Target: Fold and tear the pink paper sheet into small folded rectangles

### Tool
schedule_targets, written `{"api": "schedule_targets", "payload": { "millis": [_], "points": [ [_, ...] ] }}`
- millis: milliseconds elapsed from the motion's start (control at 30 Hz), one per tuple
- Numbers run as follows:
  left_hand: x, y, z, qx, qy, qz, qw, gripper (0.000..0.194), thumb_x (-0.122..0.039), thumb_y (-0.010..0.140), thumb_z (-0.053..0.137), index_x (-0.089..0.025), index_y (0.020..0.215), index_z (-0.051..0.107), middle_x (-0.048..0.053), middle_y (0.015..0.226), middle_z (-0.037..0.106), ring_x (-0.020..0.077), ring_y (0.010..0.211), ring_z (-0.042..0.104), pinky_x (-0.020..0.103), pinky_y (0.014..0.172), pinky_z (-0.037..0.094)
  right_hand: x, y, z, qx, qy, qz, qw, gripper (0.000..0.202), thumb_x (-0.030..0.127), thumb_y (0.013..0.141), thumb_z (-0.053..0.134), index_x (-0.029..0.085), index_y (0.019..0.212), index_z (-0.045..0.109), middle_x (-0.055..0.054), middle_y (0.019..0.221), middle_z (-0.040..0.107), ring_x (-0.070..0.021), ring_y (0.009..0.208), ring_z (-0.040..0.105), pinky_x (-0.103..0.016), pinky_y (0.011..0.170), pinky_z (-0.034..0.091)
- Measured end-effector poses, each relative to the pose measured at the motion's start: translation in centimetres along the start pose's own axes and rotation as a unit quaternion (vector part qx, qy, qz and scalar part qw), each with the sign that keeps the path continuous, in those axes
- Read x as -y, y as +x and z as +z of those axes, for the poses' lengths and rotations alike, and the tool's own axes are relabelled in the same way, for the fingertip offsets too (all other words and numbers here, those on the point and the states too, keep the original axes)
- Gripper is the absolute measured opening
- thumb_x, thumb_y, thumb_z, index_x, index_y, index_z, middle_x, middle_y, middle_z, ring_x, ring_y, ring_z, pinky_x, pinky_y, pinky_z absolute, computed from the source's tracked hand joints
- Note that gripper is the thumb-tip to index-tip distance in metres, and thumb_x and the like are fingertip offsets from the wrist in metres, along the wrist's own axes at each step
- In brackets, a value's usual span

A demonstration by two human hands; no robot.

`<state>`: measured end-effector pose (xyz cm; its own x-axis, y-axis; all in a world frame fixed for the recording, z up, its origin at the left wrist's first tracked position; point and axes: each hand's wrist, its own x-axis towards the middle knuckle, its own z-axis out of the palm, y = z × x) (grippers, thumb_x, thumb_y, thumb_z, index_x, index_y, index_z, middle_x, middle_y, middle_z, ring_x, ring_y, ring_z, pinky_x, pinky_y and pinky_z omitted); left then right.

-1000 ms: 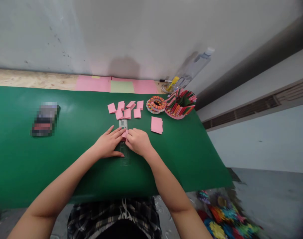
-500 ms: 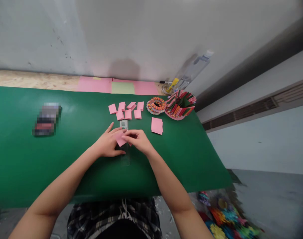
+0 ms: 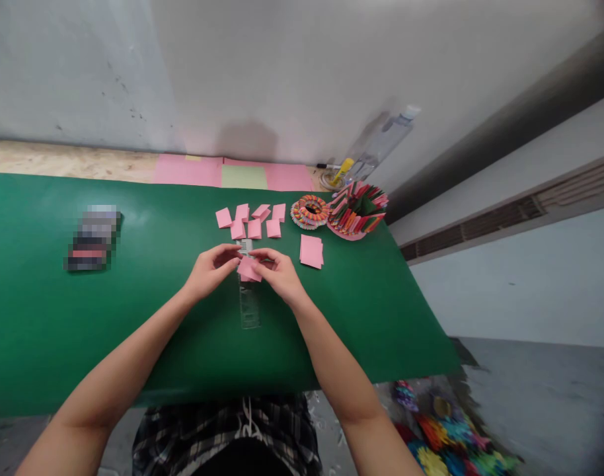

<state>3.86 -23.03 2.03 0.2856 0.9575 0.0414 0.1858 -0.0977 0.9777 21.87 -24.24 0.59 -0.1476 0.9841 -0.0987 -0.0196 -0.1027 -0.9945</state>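
A small pink paper is held over a clear ruler on the green tabletop. My left hand pinches its left edge between thumb and fingers. On the other side, my right hand grips the right edge of the same paper. Just beyond my hands lie several folded pink papers in two loose rows. To the right of my right hand rests a small stack of pink paper squares.
Farther right stand a coiled ring of folded paper and a bundle of folded paper pieces. A plastic bottle leans at the wall beside a yellow glue stick. A blurred-out object lies at left.
My left hand has gone from lying spread on the table to pinching the paper's edge. The paper has shifted slightly and turned, and more of the ruler shows.
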Motion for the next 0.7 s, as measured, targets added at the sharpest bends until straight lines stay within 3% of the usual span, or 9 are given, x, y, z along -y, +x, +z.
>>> {"api": "schedule_targets", "payload": {
  "millis": [100,200,433,600,700],
  "points": [
    [-0.2,0.0,0.4,-0.008,-0.090,-0.067,0.994,0.039,-0.039,0.067,0.071,-0.013,0.095,0.064,0.006,0.079,0.069,0.0198,0.074,0.066,0.036,0.069,0.056,0.0,0.0,0.1,-0.021,0.000,-0.024,1.000,0.031,0.029,0.066,0.071,0.020,0.095,0.064,-0.003,0.086,0.064,-0.0142,0.076,0.061,-0.027,0.070,0.052],
    [-0.6,-0.1,0.5,-0.031,-0.120,-0.094,0.988,0.035,-0.036,0.063,0.075,-0.013,0.087,0.063,0.004,0.073,0.067,0.0168,0.069,0.064,0.033,0.066,0.056,0.2,-0.1,0.1,-0.031,0.011,-0.027,0.999,0.029,0.032,0.066,0.073,0.020,0.091,0.063,-0.003,0.086,0.064,-0.0154,0.081,0.062,-0.029,0.073,0.053],
    [-1.1,-0.2,0.4,-0.077,-0.156,-0.093,0.980,0.036,-0.030,0.062,0.075,-0.016,0.089,0.055,0.000,0.067,0.064,0.0134,0.063,0.062,0.029,0.063,0.055,0.7,-0.2,0.0,-0.035,0.052,0.001,0.998,0.026,0.031,0.065,0.073,0.021,0.087,0.063,-0.001,0.075,0.064,-0.0169,0.073,0.063,-0.030,0.062,0.056],
    [-0.9,-0.1,0.4,-0.076,-0.108,-0.068,0.989,0.022,-0.031,0.065,0.072,-0.016,0.074,0.057,-0.001,0.068,0.062,0.0134,0.066,0.061,0.029,0.066,0.054,0.8,-0.3,-0.2,-0.030,-0.012,-0.018,0.999,0.015,0.029,0.069,0.069,0.018,0.080,0.069,-0.004,0.081,0.070,-0.0184,0.077,0.065,-0.034,0.073,0.055],
    [-0.8,-0.2,0.3,-0.055,-0.074,-0.067,0.993,0.022,-0.033,0.066,0.070,-0.015,0.077,0.063,0.002,0.074,0.066,0.0158,0.072,0.063,0.033,0.073,0.053,1.0,-0.3,-0.3,-0.025,-0.041,-0.024,0.999,0.020,0.029,0.068,0.070,0.018,0.085,0.071,-0.005,0.085,0.071,-0.0183,0.080,0.066,-0.035,0.080,0.053]
  ]
}}
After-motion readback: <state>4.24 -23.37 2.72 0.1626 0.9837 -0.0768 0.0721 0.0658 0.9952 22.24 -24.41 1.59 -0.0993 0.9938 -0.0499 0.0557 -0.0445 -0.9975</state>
